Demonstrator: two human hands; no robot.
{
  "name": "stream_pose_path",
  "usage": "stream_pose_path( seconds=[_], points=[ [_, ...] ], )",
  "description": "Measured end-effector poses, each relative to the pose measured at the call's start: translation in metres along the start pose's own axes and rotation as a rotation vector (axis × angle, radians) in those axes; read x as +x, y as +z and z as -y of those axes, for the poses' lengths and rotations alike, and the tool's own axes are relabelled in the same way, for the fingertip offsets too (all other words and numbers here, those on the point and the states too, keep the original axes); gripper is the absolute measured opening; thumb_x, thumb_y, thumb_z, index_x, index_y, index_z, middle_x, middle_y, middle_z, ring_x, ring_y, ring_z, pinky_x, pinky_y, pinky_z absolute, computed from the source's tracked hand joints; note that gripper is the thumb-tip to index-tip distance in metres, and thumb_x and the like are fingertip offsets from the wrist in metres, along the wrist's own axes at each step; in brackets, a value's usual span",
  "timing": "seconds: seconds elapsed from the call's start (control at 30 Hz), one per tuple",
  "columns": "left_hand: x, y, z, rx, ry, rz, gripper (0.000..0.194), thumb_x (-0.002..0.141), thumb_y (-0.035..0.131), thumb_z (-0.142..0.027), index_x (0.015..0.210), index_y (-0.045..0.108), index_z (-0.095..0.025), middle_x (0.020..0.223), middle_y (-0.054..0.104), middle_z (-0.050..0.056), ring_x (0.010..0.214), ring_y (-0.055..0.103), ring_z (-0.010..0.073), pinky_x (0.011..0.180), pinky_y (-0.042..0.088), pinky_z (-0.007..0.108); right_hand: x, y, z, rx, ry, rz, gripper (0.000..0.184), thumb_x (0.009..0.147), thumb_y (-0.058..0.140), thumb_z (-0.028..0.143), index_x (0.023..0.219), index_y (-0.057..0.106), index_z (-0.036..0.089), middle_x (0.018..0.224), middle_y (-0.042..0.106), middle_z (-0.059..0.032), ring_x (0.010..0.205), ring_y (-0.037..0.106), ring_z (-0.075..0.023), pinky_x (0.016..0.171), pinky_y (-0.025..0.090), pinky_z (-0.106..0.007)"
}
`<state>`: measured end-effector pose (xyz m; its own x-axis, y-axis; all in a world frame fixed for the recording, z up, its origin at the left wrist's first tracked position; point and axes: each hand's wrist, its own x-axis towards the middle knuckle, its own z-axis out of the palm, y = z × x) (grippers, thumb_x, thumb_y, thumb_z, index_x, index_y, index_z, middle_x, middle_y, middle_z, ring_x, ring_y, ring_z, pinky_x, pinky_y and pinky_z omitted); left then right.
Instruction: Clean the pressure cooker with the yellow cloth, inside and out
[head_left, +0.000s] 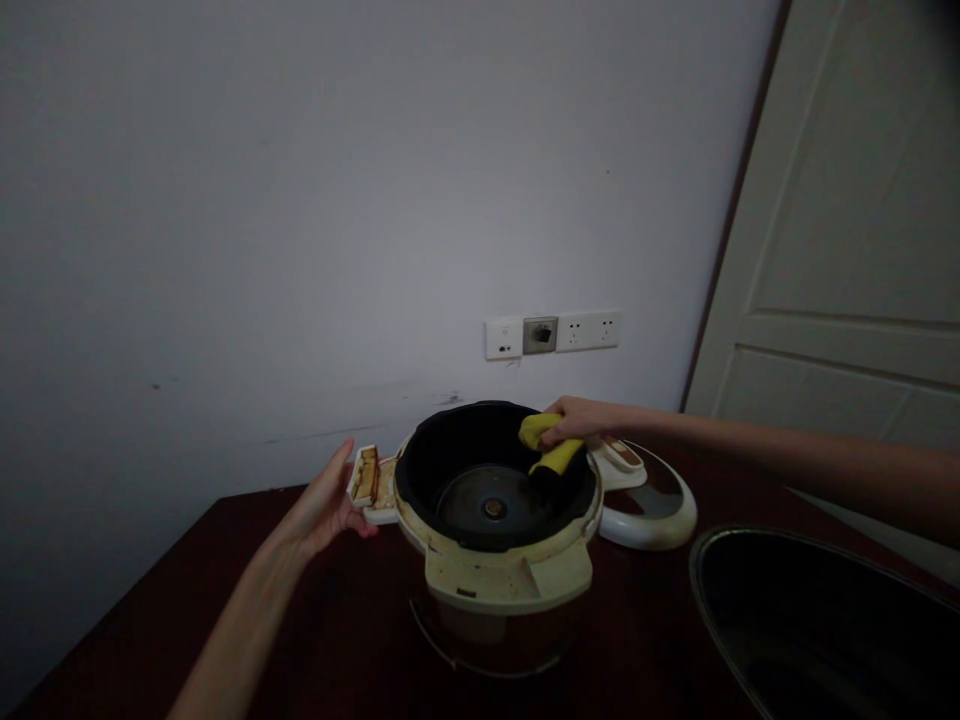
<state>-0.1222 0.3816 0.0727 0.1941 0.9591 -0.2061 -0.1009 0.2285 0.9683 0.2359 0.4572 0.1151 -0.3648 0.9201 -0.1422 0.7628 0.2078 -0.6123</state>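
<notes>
Inside the cooker (pixel 514 585) at two o'clock, the right hand (pixel 571 420) pinches a yellow cloth (pixel 559 459); the left hand (pixel 330 508), fingers spread, touches the nine-o'clock handle (pixel 384 488). Surface (pixel 180 590) stretches toward its eight-o'clock edge.

cooker rim (pixel 487 580) — plastic; cloth (pixel 560 457) — matt

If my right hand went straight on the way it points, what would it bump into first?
Probably the black pot, on its left inside wall. The yellow cloth in your right hand might touch first. Depth is unclear, so it could pass above.
</notes>
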Motion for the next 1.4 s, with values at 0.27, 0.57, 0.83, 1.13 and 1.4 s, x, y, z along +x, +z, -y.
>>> stream_pose_path(
  seconds=[0.27,0.57,0.83,1.13,1.4],
  points=[
    [0.006,0.001,-0.002,0.027,0.004,-0.035,0.052,0.087,0.033,-0.058,0.081,0.061,-0.014,0.057,0.065,0.009,0.037,0.057,0.0172,0.034,0.048,0.026,-0.003,-0.007,-0.005,0.009,0.066,0.069,0.027,0.061,0.066,0.037,0.076,0.068,0.015,0.064,0.064,-0.0014,0.050,0.053,-0.0099,0.044,0.041,-0.020],
    [0.003,-0.008,-0.008,0.133,-0.062,0.082,0.062,0.084,0.029,-0.065,0.095,0.060,-0.012,0.065,0.069,0.013,0.044,0.062,0.0206,0.039,0.049,0.027,-0.009,-0.011,0.006,-0.172,0.113,0.102,0.029,0.066,0.064,0.038,0.083,0.069,0.016,0.071,0.065,-0.0038,0.054,0.055,-0.0123,0.050,0.043,-0.023],
    [0.043,-0.030,-0.016,0.187,0.022,-0.099,0.048,0.081,0.045,-0.054,0.089,0.063,-0.011,0.062,0.067,0.007,0.050,0.061,0.0173,0.043,0.043,0.023,-0.028,0.005,0.069,-0.911,-0.244,-0.326,0.027,0.073,0.061,0.034,0.089,0.067,0.013,0.101,0.061,-0.0164,0.088,0.060,-0.0284,0.066,0.044,-0.033],
    [0.054,-0.014,-0.006,0.116,0.063,-0.066,0.024,0.067,0.064,-0.035,0.073,0.061,-0.012,0.052,0.059,0.001,0.043,0.054,0.0126,0.042,0.040,0.021,0.043,0.040,0.091,-0.890,-0.479,-0.374,0.032,0.086,0.040,0.012,0.117,0.048,0.008,0.100,0.058,-0.0169,0.082,0.061,-0.0242,0.063,0.044,-0.031],
    [0.053,-0.007,0.001,-0.075,0.099,-0.026,0.023,0.065,0.066,-0.021,0.086,0.067,-0.011,0.063,0.066,0.005,0.059,0.063,0.0181,0.052,0.048,0.024,0.045,0.086,0.115,-0.378,-0.957,-0.157,0.025,0.074,0.055,0.006,0.099,0.060,0.008,0.101,0.059,-0.0118,0.091,0.056,-0.0178,0.082,0.044,-0.028]
  ],
)
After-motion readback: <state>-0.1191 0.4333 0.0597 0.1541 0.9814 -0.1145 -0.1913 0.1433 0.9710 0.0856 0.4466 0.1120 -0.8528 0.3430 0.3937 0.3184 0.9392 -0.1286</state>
